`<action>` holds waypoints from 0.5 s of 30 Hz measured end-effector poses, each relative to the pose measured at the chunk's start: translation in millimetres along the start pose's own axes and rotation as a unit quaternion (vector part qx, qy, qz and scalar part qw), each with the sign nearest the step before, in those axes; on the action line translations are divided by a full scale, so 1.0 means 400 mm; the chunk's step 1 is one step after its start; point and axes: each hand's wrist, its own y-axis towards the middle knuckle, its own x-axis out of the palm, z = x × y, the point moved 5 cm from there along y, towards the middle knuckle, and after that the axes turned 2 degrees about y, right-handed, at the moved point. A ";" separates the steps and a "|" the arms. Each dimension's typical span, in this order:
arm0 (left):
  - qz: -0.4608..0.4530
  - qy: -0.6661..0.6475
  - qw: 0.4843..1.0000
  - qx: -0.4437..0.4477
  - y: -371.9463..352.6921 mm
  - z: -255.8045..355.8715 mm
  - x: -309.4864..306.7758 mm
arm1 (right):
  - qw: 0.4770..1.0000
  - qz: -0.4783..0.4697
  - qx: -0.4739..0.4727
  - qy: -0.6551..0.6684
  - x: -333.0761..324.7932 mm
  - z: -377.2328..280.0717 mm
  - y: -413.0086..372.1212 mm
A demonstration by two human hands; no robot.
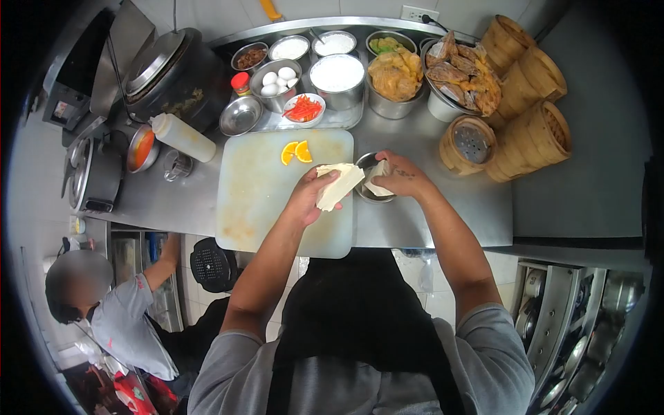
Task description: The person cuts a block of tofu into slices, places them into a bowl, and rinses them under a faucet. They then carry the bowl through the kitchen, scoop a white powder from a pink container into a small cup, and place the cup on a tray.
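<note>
A pale cream stack of what look like wonton wrappers [339, 185] rests in my left hand [303, 198], its thumb laid over the top. My left hand is above the right side of a white cutting board [270, 207]. Between the fingers and thumb of my right hand [407, 178] is a smaller pale wrapper piece [377, 177], held over a small metal bowl [374, 198]. My hands hide part of the bowl, and its contents cannot be made out. Two orange slices [296, 152] lie near the board's upper edge.
Behind the board, a tray holds a bowl of eggs [277, 83], shredded red garnish [303, 109] and white-filled containers [337, 72]. Bamboo steamers [532, 142] stand right. A squeeze bottle [183, 137] and large cooker [166, 76] are left. A co-worker [131, 321] crouches at lower left.
</note>
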 end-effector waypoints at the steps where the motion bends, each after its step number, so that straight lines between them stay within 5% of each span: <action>1: 0.007 -0.003 1.000 0.003 0.001 -0.002 0.006 | 1.000 -0.002 -0.005 0.003 -0.005 -0.001 -0.004; 10: 0.046 -0.007 0.999 0.022 -0.011 -0.022 0.051 | 0.999 -0.045 -0.019 0.014 -0.014 0.019 0.003; 13: 0.049 0.004 0.999 -0.006 -0.001 -0.025 0.067 | 0.991 0.002 -0.109 -0.077 -0.042 -0.009 -0.015; 15: 0.059 0.012 0.998 -0.026 0.018 -0.023 0.071 | 0.978 -0.027 -0.204 0.029 -0.085 -0.078 -0.057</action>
